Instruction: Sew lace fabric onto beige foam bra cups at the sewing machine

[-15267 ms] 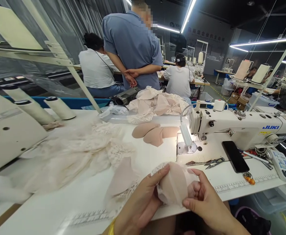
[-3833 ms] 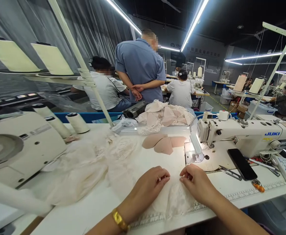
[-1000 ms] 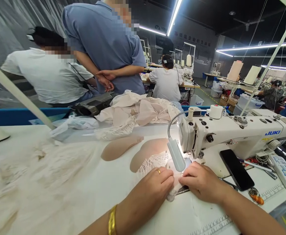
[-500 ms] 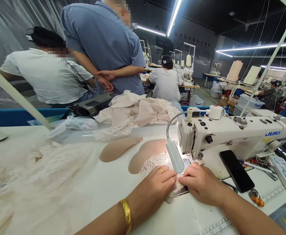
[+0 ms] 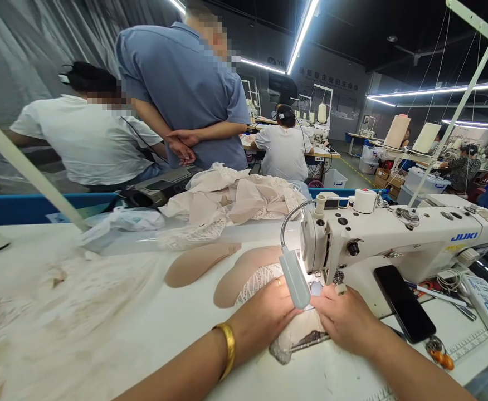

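Observation:
At the needle end of the white sewing machine (image 5: 394, 228), both hands are on a piece of beige lace fabric (image 5: 260, 278). My left hand (image 5: 269, 309), with a ring and a gold bangle, has its fingers closed on the fabric's left side; the lamp head hides some fingertips. From the right, my right hand (image 5: 346, 317) pinches the fabric close to the presser foot. Smooth beige bra cups (image 5: 235, 273) lie under and beside the lace. A grey lamp head (image 5: 294, 278) on a bendy neck hangs over the fingers.
A black phone (image 5: 405, 303), an orange-handled item (image 5: 442, 359) and a control box (image 5: 484, 306) lie on the right. Pale fabric (image 5: 52, 312) spreads over the table's left. Behind, a pile of beige lace pieces (image 5: 244, 197) fills a clear bin. Several people are beyond.
Both hands have moved slightly forward, toward the needle, with the lace fabric. More fabric now shows in front of my fingers. The view has tilted a little.

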Motion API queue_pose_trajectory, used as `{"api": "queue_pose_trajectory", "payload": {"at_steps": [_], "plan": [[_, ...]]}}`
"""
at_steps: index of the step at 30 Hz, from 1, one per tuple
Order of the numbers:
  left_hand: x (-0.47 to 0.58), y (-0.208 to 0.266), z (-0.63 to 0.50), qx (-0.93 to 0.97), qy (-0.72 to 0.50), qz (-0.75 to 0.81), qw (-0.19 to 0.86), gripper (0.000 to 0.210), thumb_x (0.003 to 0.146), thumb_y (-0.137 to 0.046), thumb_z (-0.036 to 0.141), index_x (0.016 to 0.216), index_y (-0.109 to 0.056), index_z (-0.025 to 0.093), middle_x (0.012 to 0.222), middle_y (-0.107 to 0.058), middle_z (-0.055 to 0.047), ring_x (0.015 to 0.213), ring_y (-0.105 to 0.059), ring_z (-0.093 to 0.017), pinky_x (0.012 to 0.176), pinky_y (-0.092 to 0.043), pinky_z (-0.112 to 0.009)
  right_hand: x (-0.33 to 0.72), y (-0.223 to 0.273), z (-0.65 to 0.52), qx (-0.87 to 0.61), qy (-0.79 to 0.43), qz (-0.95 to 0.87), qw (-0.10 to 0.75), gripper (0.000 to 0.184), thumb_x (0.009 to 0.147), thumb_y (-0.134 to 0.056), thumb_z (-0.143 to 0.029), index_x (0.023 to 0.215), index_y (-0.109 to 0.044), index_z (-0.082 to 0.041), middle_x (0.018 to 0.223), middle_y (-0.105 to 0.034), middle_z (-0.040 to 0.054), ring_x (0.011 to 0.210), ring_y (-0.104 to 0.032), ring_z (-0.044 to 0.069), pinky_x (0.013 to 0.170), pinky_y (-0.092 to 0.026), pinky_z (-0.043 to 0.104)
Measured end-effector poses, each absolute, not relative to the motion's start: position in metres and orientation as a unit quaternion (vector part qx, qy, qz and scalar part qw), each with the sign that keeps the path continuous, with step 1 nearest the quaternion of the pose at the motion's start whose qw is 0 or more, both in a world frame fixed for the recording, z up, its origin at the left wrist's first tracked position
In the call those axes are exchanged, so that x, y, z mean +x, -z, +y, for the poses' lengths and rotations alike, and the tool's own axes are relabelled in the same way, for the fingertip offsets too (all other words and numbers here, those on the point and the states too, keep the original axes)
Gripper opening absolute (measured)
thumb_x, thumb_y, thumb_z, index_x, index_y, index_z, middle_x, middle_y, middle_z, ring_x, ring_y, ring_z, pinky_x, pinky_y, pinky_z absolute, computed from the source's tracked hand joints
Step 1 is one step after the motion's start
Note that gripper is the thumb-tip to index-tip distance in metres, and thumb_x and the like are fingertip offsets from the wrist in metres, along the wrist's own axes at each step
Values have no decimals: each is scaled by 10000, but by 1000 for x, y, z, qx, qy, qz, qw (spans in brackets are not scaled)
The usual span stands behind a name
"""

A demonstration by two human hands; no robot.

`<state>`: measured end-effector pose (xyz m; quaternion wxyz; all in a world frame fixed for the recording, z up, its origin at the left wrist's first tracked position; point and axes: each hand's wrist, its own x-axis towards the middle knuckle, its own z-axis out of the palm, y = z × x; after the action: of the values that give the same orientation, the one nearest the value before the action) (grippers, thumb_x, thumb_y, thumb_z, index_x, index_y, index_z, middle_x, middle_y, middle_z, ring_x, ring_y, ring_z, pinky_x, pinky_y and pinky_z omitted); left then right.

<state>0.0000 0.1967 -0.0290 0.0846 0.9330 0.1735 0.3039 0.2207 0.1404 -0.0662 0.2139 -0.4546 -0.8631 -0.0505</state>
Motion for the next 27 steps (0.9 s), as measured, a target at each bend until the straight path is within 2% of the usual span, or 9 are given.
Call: {"api": "queue_pose_trajectory", "payload": {"at_steps": [4,11,15,18,23,27], "plan": [[0,27,196,935,-297,173,87,305,1050,-393,155,944,-676,203,852,-738,-46,779,-653,-206,815,-574,-338,221,65,139,-443,71,-871,201,274,804,-564,-10,932,-654,-235,761,-531,6,693,-404,207,639,-332,308],[-1,30,197,937,-295,170,76,322,1054,-397,148,959,-698,212,897,-757,-49,811,-677,-212,822,-566,-337,221,66,138,-440,87,-871,203,248,773,-552,3,834,-594,-233,744,-498,1,687,-394,196,672,-350,291],[-1,31,203,941,-297,160,33,390,1083,-350,176,915,-701,210,917,-764,-57,802,-666,-208,773,-545,-325,221,69,140,-445,83,-869,201,249,781,-554,10,843,-584,-230,753,-495,-3,674,-383,188,678,-346,287],[-3,33,207,943,-276,186,2,421,1097,-340,201,864,-691,208,847,-729,-45,774,-636,-212,731,-508,-326,220,71,141,-456,84,-863,200,246,780,-556,11,836,-576,-228,762,-505,0,664,-379,187,644,-319,290],[-4,39,212,941,-251,226,-19,351,1043,-401,134,818,-663,197,834,-695,-54,777,-609,-243,763,-472,-380,221,71,142,-461,81,-859,208,217,839,-538,-17,853,-598,-225,770,-530,9,637,-383,190,597,-285,308],[-3,44,219,942,-235,239,-17,277,928,-458,20,806,-638,193,825,-703,-54,769,-636,-244,776,-486,-380,223,69,140,-444,49,-857,258,213,893,-514,-58,918,-641,-227,798,-586,29,698,-467,210,608,-316,314]]}}
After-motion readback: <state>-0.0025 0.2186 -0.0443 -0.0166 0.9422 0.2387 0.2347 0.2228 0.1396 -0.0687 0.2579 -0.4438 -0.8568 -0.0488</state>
